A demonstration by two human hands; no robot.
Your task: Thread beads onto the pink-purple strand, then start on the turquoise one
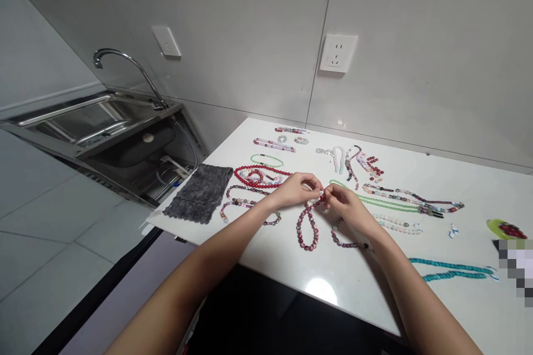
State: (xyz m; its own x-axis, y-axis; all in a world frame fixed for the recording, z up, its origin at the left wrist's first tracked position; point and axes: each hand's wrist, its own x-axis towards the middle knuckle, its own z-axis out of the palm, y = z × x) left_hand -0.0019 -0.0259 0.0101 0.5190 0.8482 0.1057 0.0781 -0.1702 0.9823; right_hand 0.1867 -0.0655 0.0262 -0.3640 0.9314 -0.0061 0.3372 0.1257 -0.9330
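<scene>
left hand [296, 189] and right hand [348, 208] are pinching a maroon bead strand [299, 227] between narrow fingertips, probably steadying its end; its loop is facing the table's [358, 283] front edge.

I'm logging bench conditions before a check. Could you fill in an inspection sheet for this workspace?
Surface: white tabletop, bright reflection near its front edge.
Job's things: maroon bead strand, looped.
Clutter: red bead strand, green bead strands, teal bead strands and others; dark grey cloth at left.
Hands: left hand and right hand close together at the maroon strand's upper end; exact grip unclear.
Cables: nothing seen.
Surroundings: steel sink and tap at left, two wall sockets behind.
</scene>
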